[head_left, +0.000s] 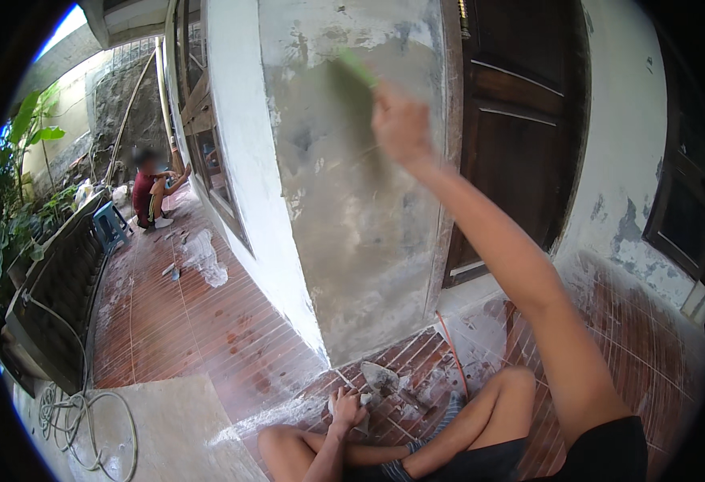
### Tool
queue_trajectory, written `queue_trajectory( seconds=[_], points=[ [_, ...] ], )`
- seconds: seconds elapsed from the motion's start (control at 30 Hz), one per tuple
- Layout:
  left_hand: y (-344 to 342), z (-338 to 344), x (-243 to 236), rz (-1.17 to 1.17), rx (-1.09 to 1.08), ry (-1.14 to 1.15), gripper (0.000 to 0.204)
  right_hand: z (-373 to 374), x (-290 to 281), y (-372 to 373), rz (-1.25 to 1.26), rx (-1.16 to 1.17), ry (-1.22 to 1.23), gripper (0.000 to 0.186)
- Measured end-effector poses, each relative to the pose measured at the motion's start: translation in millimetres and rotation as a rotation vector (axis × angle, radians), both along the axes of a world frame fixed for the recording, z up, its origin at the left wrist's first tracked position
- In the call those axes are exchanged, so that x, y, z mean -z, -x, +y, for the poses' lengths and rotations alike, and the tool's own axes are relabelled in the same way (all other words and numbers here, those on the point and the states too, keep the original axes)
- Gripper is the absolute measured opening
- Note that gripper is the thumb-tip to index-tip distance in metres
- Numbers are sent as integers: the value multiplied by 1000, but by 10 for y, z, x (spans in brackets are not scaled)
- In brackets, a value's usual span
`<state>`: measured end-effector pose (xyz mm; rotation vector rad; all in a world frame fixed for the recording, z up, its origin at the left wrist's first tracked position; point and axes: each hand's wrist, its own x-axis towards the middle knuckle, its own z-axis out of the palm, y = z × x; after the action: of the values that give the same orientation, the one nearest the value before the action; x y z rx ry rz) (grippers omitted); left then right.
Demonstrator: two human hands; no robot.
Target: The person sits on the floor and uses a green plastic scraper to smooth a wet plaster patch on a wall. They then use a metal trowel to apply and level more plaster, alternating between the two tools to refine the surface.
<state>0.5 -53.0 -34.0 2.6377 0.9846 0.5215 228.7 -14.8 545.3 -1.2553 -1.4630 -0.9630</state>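
Nearest, bent bare knees at the lower edge, above a brick-red tiled floor point(184, 321) smeared with pale dust. Left hand point(346, 407) resting low by the knee, fingers curled down around a trowel point(379, 377) whose grey-caked blade lies on the tiles close to the foot of the wall corner; grip partly hidden, so how tightly closed cannot be told. Scraps of grey mortar scattered on the tiles just beside the blade. Higher up, right arm stretched toward the wall, right hand point(399, 124) closed around the handle of a green brush point(357, 68), blurred, its tip against the grey plastered wall point(360, 209) near the upper part of the patch, close to the edge where plaster meets the dark wooden door point(521, 136). Plaster uneven, darker damp streaks beneath the brush, white paint at the corner to the left. At the floor's left edge, a coiled hose point(79, 418) beside a dark bench. Farther along the porch, a white spill on the tiles, a blue plastic stool point(110, 226), and another person point(150, 193) in a red shirt crouching by the wall. Beyond, green leaves and a rough stone wall.
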Motion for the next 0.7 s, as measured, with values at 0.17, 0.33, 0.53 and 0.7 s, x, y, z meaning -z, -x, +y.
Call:
queue_trajectory(
  seconds=[0.17,0.33,0.53,0.7],
  points=[
    [-25,-21,-32,66,-17,-6,37,232,-125,-35,252,128,-295,47],
    [-3,-25,-85,99,-19,-14,39,609,613,879,-518,-62,-280,48],
    [-7,-28,-54,42,-26,-25,39,200,68,291,-348,2,-163,39],
    [-49,-11,0,22,-28,-33,39,220,-232,165,172,-28,-383,40]
  ],
)
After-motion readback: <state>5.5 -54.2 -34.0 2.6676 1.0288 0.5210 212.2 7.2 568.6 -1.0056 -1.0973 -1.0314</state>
